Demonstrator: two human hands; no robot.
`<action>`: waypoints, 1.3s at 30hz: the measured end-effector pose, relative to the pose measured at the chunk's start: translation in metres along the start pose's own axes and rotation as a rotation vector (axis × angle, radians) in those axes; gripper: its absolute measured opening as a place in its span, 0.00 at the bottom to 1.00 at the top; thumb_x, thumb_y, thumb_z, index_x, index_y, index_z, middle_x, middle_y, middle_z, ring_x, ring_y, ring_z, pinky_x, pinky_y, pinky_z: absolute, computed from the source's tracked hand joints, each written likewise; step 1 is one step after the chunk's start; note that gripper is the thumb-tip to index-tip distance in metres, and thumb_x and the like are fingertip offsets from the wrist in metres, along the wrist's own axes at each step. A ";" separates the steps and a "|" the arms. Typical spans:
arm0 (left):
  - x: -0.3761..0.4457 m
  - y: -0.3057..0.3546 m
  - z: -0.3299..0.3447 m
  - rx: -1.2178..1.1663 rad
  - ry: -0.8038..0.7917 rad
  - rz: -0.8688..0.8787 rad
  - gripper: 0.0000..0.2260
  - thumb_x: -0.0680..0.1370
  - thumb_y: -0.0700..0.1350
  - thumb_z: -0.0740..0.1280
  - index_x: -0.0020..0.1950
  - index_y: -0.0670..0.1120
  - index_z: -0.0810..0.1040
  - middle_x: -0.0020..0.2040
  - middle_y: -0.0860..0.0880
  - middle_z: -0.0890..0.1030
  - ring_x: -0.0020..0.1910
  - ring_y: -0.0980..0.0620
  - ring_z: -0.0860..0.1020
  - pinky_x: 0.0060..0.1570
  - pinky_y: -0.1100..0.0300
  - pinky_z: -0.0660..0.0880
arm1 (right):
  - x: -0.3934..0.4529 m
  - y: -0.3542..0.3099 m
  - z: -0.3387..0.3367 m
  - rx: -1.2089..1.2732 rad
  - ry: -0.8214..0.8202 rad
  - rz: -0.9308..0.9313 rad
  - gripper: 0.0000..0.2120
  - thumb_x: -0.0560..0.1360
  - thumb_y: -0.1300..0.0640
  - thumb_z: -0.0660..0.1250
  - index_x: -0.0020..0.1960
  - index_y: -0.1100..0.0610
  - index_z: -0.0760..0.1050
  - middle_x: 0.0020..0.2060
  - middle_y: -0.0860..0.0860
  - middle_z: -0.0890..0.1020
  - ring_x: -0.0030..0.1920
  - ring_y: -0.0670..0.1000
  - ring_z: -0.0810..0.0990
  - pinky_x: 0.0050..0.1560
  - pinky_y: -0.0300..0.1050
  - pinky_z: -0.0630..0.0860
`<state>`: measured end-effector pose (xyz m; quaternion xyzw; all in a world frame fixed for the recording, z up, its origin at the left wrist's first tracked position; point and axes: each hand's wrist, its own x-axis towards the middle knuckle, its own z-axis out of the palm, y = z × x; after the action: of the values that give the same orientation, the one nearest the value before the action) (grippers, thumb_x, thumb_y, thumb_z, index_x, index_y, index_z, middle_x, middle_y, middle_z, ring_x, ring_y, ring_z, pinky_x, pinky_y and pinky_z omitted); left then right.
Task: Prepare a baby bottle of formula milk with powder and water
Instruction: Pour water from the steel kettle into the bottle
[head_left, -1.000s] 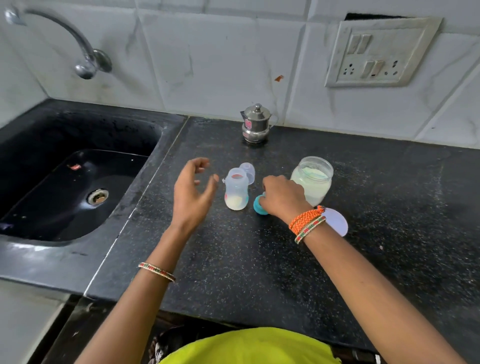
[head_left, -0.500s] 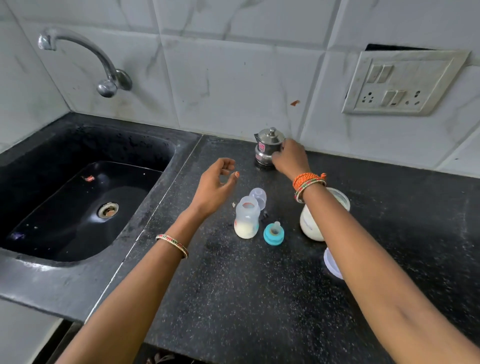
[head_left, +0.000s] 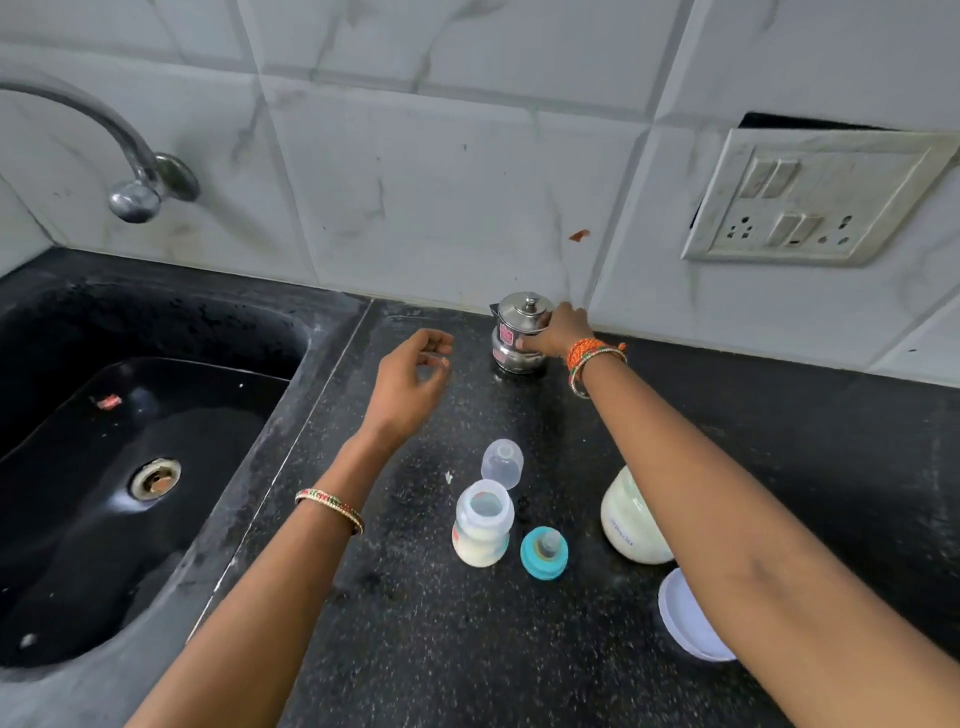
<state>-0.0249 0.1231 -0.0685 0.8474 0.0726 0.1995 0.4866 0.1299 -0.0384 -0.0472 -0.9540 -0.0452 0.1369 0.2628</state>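
Steel, lidded and small, standing at the back of the black granite counter (head_left: 415, 649) against the tiled wall: the water pot (head_left: 517, 332), gripped at its side by the right hand (head_left: 558, 332), fingers curled round the body just under the lid. Left hand (head_left: 410, 384) hovering a little to the left of the pot, fingers loosely curled, holding nothing. Nearer the body, between the two forearms: open baby bottle (head_left: 482, 522) with white powder in its base, clear cap (head_left: 502, 462) just beyond it, teal nipple ring (head_left: 544, 552) just to its right. Under the right forearm, the formula jar (head_left: 631, 519), with its pale lid (head_left: 685, 618) lying closer still.

Probably the water step now. For a clean pour: firm hold low on the pot, lift straight up before drawing back toward the bottle, spout kept level on the way. Free left hand best brought down to steady the light bottle by its waist, since a narrow mouth and a top-heavy stream could tip it. Slow tilt, spout close above the opening, lid watched in case loose. Whether the pot is full or hot, impossible to tell
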 end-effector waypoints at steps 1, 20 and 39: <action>-0.001 -0.003 0.001 -0.019 0.016 0.002 0.10 0.76 0.36 0.62 0.55 0.44 0.77 0.49 0.52 0.80 0.43 0.61 0.75 0.43 0.76 0.69 | 0.000 0.001 0.003 0.027 0.039 0.022 0.42 0.66 0.45 0.76 0.70 0.64 0.62 0.66 0.60 0.68 0.66 0.59 0.70 0.64 0.50 0.70; -0.033 0.051 -0.019 -0.172 -0.109 -0.051 0.24 0.74 0.49 0.71 0.67 0.50 0.68 0.61 0.51 0.75 0.58 0.54 0.75 0.57 0.58 0.74 | -0.091 0.009 -0.044 0.531 0.220 -0.258 0.24 0.63 0.58 0.80 0.27 0.53 0.62 0.28 0.50 0.72 0.37 0.51 0.73 0.48 0.64 0.79; -0.123 0.068 -0.038 -0.713 -0.322 -0.061 0.23 0.72 0.41 0.70 0.66 0.47 0.71 0.61 0.44 0.79 0.59 0.50 0.79 0.58 0.55 0.76 | -0.258 0.028 -0.011 1.081 0.130 -0.549 0.25 0.59 0.47 0.79 0.36 0.52 0.63 0.34 0.49 0.72 0.40 0.47 0.73 0.39 0.39 0.77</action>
<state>-0.1570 0.0791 -0.0258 0.6432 -0.0533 0.0619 0.7613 -0.1132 -0.1091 0.0089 -0.6456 -0.1973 0.0090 0.7377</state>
